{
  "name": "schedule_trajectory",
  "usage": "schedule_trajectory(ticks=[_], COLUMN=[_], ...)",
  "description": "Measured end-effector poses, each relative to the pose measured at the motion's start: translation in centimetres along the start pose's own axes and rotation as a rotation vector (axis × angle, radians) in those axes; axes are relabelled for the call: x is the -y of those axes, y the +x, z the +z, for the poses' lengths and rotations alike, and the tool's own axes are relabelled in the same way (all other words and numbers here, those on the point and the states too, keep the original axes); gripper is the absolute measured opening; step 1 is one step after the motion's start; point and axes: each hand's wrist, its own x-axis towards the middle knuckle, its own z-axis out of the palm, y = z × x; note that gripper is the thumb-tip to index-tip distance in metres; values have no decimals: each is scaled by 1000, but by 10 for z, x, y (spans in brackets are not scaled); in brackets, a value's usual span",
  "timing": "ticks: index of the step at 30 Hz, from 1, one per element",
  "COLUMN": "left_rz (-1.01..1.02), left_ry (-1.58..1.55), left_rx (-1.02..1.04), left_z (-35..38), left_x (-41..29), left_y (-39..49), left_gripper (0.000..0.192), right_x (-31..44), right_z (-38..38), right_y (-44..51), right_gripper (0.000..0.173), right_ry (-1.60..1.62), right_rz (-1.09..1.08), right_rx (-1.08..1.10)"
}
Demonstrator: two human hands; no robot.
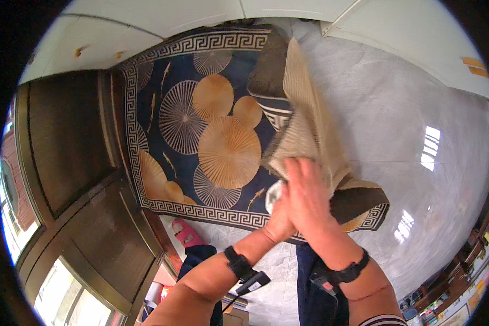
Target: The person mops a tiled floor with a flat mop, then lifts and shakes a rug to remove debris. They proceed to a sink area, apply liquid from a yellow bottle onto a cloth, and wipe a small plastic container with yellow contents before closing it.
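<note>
A dark blue rug with tan and cream fan circles and a Greek-key border lies in front of me. Its right part is folded back, showing a grey-brown underside and beige ribbed fabric. My right hand, blurred, lies over that fabric with its fingers together. Just under it is my left hand, partly covered by the right one. Beside the left hand shows something white, mostly hidden. Whether either hand grips anything is unclear.
Shiny grey floor tiles extend to the right. A dark panelled door stands at left, and white cabinets line the far side. My foot in a pink sandal is near the rug's front edge. Crowded shelves appear at lower right.
</note>
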Motion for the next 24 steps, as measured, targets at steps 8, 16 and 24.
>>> schedule_trajectory(ticks=[8, 16, 24], left_rz=[7, -180, 123], left_ry=[-218, -398, 1095], left_rx=[99, 118, 82], left_z=[88, 73, -125], left_x=[-96, -134, -119], left_y=[68, 125, 212], left_gripper=[24, 22, 105], right_x=[-78, -173, -192], right_z=[-113, -156, -153], right_y=[-25, -41, -91], right_gripper=[76, 36, 30], right_ry=[-135, -24, 185], right_rz=[204, -107, -254], right_rx=[-295, -499, -469])
